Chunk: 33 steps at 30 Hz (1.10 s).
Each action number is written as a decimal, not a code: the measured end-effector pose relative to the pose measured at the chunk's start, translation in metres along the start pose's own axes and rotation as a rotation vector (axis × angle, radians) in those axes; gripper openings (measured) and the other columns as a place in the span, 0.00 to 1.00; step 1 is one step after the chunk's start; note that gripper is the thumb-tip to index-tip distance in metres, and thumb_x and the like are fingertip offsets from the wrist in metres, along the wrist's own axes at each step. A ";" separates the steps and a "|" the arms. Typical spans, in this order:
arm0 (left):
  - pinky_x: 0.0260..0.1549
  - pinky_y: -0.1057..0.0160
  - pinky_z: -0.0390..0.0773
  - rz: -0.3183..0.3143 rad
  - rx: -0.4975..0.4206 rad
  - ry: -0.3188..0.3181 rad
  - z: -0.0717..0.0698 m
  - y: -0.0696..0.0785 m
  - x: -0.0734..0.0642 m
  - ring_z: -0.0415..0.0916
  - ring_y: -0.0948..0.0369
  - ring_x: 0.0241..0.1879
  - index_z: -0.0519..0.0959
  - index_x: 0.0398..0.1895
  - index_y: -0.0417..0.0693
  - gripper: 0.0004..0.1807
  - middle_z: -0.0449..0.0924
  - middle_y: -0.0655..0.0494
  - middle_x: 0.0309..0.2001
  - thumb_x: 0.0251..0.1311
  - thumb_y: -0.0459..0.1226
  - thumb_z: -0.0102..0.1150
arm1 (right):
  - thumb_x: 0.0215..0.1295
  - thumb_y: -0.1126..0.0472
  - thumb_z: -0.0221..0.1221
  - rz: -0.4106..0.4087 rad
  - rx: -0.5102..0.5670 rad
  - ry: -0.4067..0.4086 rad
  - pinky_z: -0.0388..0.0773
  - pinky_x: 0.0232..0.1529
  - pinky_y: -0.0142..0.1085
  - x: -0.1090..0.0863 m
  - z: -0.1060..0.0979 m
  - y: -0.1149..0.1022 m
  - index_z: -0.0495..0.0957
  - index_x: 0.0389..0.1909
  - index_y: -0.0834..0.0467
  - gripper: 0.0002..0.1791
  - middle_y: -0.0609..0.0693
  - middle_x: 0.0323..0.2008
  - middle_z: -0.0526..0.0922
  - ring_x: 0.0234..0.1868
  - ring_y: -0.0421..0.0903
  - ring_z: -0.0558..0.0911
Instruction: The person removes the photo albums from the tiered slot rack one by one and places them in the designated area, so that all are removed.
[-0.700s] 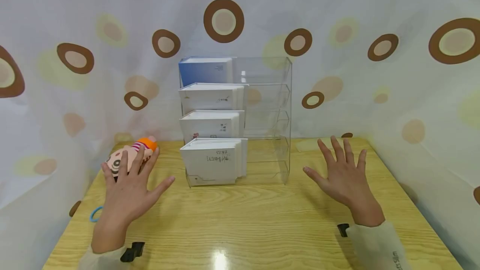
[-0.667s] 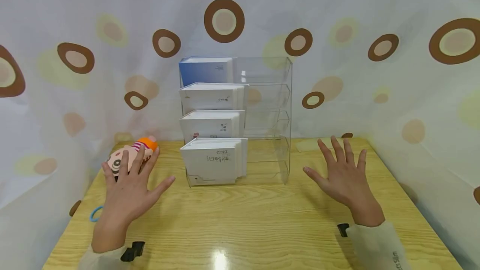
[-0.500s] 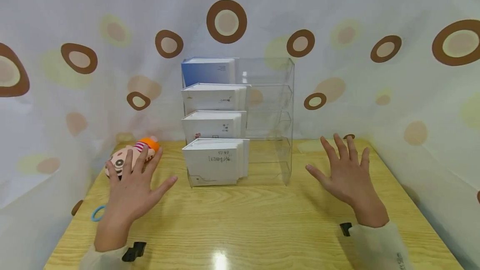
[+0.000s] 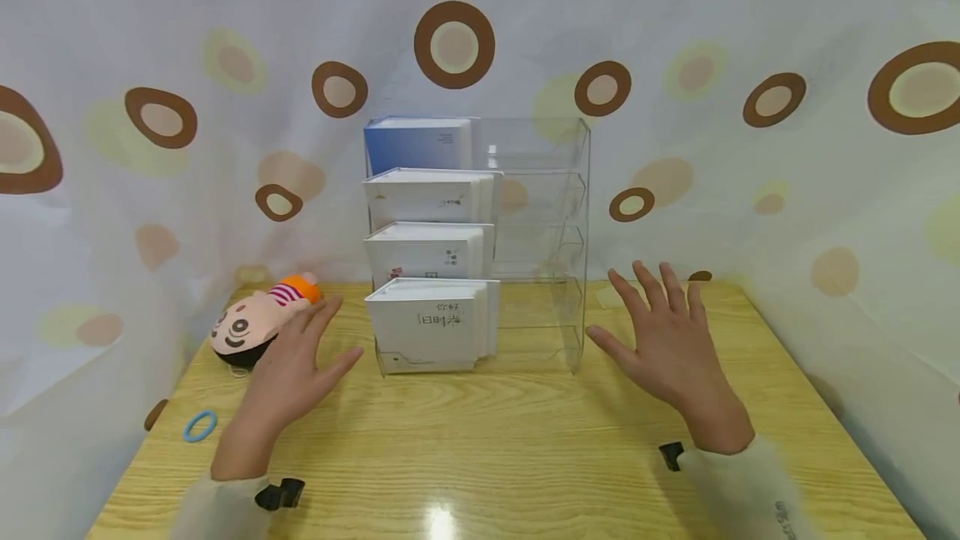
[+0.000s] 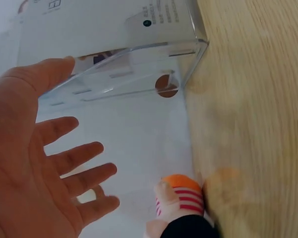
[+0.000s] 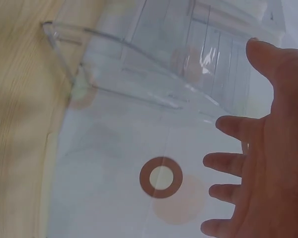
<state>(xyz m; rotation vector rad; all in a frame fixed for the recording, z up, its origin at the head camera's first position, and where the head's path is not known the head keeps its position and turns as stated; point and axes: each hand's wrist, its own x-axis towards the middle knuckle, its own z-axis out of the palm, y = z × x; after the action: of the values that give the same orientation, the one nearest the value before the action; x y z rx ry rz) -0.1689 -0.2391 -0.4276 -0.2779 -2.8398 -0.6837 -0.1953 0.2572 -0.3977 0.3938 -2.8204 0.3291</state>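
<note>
A clear acrylic rack [image 4: 536, 307] with stepped tiers stands at the middle of the table. Its left half bears white-covered books [image 4: 423, 332] on the lower tiers and a blue book [image 4: 412, 147] on the top one. My left hand [image 4: 288, 373], fingers spread, hovers left of the rack beside a plush doll [image 4: 251, 323] with an orange and striped body. To the rack's right hovers my right hand [image 4: 671, 348], its fingers straight and apart, holding nothing. In the wrist views both palms face the rack's sides without gripping it.
A blue ring [image 4: 199, 426] lies on the wooden table [image 4: 480, 457] near the left edge. Behind and at both sides hangs a pale curtain [image 4: 517, 40] with brown ring patterns, close to the table's back edge.
Both hands have moved inward toward the rack and turned slightly. The left hand has come away from over the doll, which shows more fully, as does the blue ring.
</note>
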 end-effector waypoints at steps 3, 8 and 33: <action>0.72 0.22 0.72 -0.025 -0.077 -0.011 0.004 0.000 0.004 0.65 0.31 0.81 0.63 0.89 0.49 0.43 0.68 0.34 0.83 0.79 0.53 0.66 | 0.77 0.32 0.64 -0.049 -0.005 0.041 0.53 0.82 0.79 0.004 0.003 -0.009 0.65 0.88 0.50 0.47 0.65 0.87 0.62 0.88 0.73 0.56; 0.77 0.24 0.69 -0.038 -0.200 -0.047 0.014 -0.002 0.013 0.66 0.31 0.81 0.62 0.88 0.43 0.44 0.68 0.33 0.82 0.78 0.47 0.69 | 0.71 0.42 0.73 -0.164 0.051 0.170 0.78 0.68 0.71 0.012 0.012 -0.024 0.74 0.81 0.57 0.43 0.65 0.79 0.75 0.75 0.70 0.77; 0.71 0.44 0.82 -0.131 -0.570 -0.129 0.039 0.002 0.024 0.78 0.37 0.76 0.68 0.85 0.37 0.40 0.72 0.35 0.82 0.75 0.39 0.73 | 0.77 0.57 0.72 -0.186 0.672 0.057 0.87 0.67 0.58 0.062 0.028 -0.105 0.77 0.75 0.62 0.31 0.61 0.69 0.85 0.66 0.62 0.85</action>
<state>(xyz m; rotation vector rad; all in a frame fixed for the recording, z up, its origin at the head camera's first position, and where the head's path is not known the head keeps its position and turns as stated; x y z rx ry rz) -0.1973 -0.2165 -0.4549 -0.2250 -2.7315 -1.5501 -0.2279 0.1368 -0.3866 0.7548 -2.5169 1.2227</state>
